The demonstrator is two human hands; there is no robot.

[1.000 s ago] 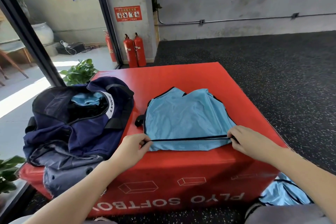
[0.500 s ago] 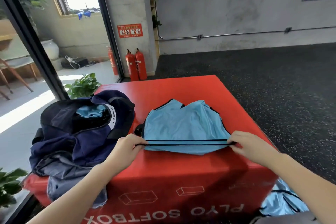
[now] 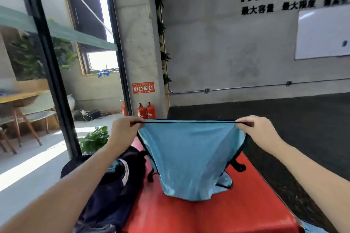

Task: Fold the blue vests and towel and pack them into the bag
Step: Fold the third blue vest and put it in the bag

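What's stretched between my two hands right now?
Head view: the blue vest, its black-trimmed edge pulled taut between left hand and right hand.

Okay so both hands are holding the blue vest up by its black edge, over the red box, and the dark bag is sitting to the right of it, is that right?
Not quite. In the head view the left hand and right hand do hold the blue vest up by its black edge over the red box, but the dark bag sits to the left of it, not the right.
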